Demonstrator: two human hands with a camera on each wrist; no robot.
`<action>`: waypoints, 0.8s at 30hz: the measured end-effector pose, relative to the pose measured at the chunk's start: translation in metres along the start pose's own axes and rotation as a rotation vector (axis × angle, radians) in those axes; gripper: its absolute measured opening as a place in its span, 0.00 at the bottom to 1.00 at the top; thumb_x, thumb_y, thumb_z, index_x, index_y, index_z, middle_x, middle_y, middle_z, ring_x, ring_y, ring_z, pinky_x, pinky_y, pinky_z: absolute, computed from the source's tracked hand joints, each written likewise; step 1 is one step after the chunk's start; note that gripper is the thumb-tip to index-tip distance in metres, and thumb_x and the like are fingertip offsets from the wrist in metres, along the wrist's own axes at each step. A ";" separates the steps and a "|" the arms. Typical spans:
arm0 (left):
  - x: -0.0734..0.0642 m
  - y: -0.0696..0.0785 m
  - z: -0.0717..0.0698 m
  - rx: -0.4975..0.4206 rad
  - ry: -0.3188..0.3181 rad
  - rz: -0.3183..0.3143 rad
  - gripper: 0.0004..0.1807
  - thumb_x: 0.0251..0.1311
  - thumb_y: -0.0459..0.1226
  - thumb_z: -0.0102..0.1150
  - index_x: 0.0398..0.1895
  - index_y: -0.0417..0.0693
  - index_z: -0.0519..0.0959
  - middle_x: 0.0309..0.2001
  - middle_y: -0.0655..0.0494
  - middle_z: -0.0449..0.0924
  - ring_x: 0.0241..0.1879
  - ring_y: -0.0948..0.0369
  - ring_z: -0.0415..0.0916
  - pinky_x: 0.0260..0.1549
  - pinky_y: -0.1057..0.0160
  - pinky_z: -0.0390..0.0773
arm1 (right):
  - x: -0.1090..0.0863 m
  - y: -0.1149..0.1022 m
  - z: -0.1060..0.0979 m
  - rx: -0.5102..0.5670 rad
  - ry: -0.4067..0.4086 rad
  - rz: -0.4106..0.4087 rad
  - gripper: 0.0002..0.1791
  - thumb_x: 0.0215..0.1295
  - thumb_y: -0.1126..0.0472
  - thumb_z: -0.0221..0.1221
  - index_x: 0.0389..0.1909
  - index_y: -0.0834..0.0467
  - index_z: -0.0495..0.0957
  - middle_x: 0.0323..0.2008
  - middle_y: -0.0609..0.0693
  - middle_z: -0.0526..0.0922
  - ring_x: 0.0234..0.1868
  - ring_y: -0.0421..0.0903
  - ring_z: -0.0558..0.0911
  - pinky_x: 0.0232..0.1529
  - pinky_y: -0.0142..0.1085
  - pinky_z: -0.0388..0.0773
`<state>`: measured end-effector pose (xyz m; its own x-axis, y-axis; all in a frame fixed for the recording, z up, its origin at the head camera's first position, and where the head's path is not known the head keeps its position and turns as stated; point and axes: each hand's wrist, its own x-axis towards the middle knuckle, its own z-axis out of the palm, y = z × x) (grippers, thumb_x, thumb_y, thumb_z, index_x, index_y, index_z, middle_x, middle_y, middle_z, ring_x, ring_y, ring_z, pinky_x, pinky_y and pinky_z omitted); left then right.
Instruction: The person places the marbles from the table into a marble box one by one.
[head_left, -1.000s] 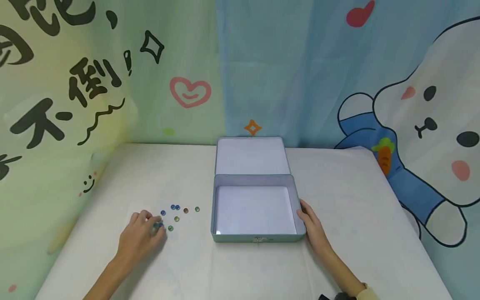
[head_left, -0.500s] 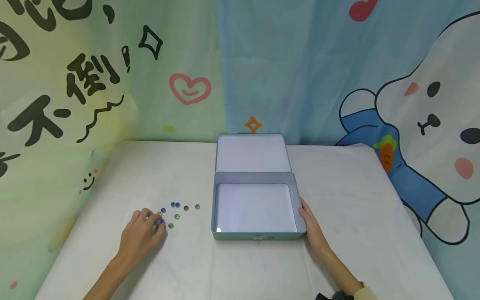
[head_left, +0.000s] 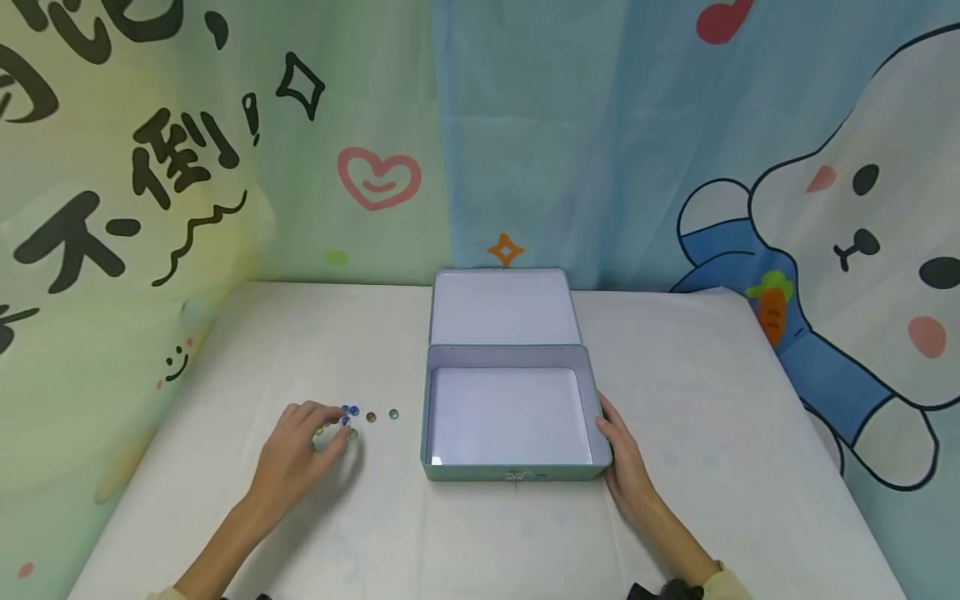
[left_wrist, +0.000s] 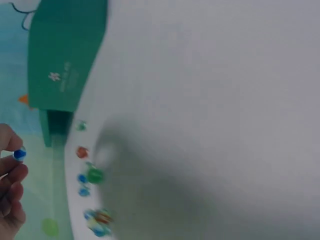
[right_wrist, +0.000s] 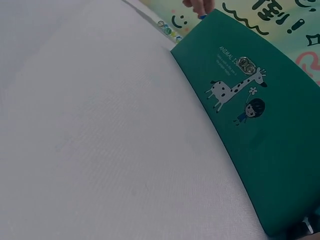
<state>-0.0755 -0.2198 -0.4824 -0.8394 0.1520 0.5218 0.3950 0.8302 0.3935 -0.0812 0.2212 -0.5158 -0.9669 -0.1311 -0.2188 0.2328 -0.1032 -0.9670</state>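
Observation:
My left hand point(head_left: 292, 454) pinches a blue glass marble point(left_wrist: 20, 154) between thumb and finger, held above the table. More marbles lie beneath and beyond that hand, including a brown one point(head_left: 371, 417) and a green one point(head_left: 393, 413); the hand hides some of them. To the right stands a green tin box point(head_left: 516, 473) with its lid point(head_left: 504, 308) tipped back and nothing visible inside. My right hand point(head_left: 630, 467) rests against the box's right side, fingers along the wall near the rim. The right wrist view shows the box's front point(right_wrist: 260, 130) with a giraffe print.
A white cloth point(head_left: 360, 533) covers the table. Behind it hangs a printed curtain point(head_left: 525, 133) with a cartoon rabbit point(head_left: 870, 250) at the right. The box stands between the two hands, its lid reaching back near the curtain.
My left hand has lifted and shifted right and away from me, from among the nearer marbles, now with a blue marble in its fingers. The right hand stays at the box.

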 end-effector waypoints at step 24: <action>0.103 0.069 0.027 -0.316 -0.352 0.154 0.10 0.55 0.36 0.67 0.41 0.50 0.83 0.37 0.61 0.85 0.35 0.63 0.76 0.29 0.70 0.72 | 0.001 0.000 -0.010 0.055 -0.038 0.030 0.36 0.75 0.53 0.44 0.77 0.54 0.41 0.78 0.53 0.40 0.78 0.52 0.40 0.65 0.29 0.52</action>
<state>-0.1450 -0.1324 -0.4222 -0.8163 0.4769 0.3260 0.5721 0.5890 0.5708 -0.0837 0.2310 -0.5173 -0.9551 -0.1717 -0.2415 0.2680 -0.1528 -0.9512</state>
